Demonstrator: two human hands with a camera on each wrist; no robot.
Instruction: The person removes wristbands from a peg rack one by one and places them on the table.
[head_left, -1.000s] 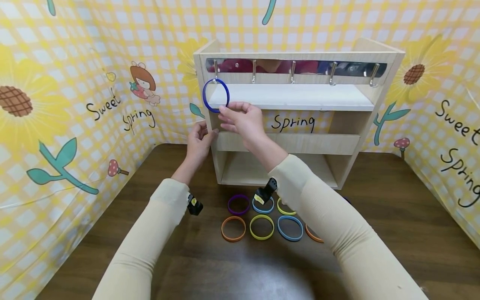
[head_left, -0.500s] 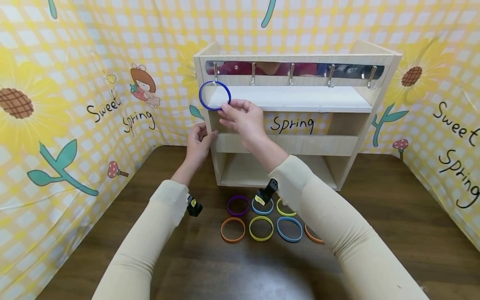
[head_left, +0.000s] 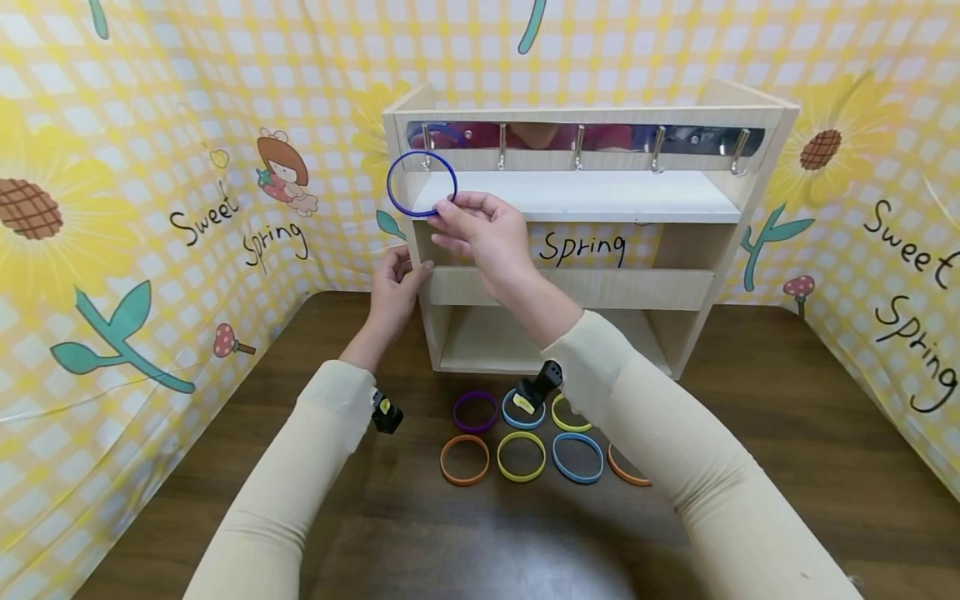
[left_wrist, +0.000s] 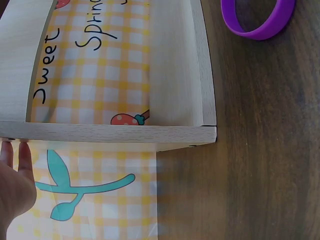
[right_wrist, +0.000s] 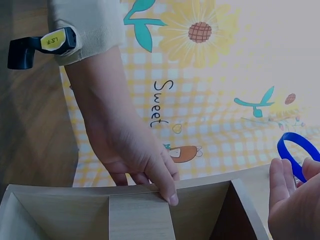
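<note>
My right hand point(head_left: 491, 237) pinches a dark blue silicone wristband point(head_left: 423, 214) by its lower right edge, between thumb and fingertips. The band is upright and overlaps the leftmost metal hook point(head_left: 426, 140) in the head view. Whether it is on that hook I cannot tell. My left hand point(head_left: 393, 287) grips the left side board of a pale wooden shelf unit point(head_left: 573, 288). Its thumb lies on the front edge, its fingers on the outer face. In the right wrist view the blue wristband point(right_wrist: 283, 150) shows at the right edge, beside my right fingertips.
Several wristbands lie in two rows before the shelf, among them purple point(head_left: 475, 429), orange point(head_left: 464, 482), yellow point(head_left: 521, 478) and light blue point(head_left: 578, 480). My right forearm covers part of the rows. Several more hooks line the metal strip point(head_left: 540, 136). Yellow checked cloth surrounds the brown table point(head_left: 360, 517).
My right hand has raised the blue wristband slightly and shifted it left, so its top now crosses higher over the leftmost hook. The left hand keeps its grip on the side board.
</note>
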